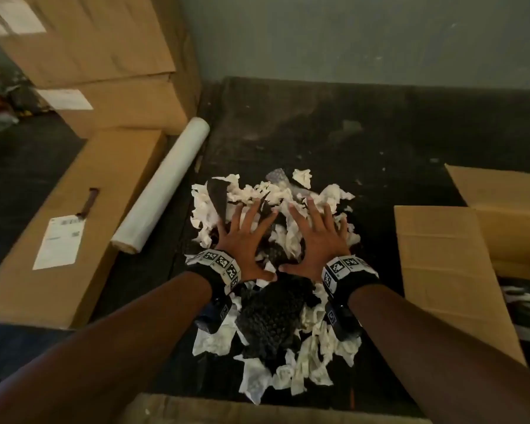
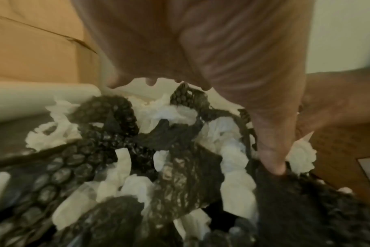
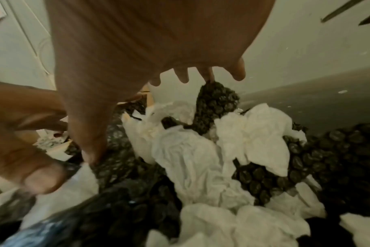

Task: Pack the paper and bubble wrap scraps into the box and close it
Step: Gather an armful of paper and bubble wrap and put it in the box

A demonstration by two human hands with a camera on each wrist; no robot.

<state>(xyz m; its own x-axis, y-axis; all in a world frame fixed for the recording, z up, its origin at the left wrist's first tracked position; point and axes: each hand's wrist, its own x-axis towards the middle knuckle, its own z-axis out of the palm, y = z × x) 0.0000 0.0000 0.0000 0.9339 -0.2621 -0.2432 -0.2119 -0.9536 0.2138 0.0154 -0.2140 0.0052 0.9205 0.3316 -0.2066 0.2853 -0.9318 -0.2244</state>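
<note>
A heap of white crumpled paper scraps (image 1: 306, 356) mixed with black bubble wrap (image 1: 273, 319) lies on the dark floor in the middle of the head view. My left hand (image 1: 245, 237) and right hand (image 1: 315, 237) lie side by side on top of the heap, palms down, fingers spread and straight, thumbs nearly touching. The wrist views show the paper (image 2: 237, 188) (image 3: 192, 160) and the bubble wrap (image 2: 59, 177) (image 3: 262, 180) under my palms. The open cardboard box (image 1: 441, 270) stands to the right, its flap toward the heap, with scraps inside at the far right.
A white roll (image 1: 162, 185) lies left of the heap beside a long flat carton (image 1: 83, 221) with a label and a dark-handled tool (image 1: 88, 203) on it. Stacked cartons (image 1: 104, 56) stand at back left. A grey wall runs behind. Cardboard (image 1: 227, 411) lies at the near edge.
</note>
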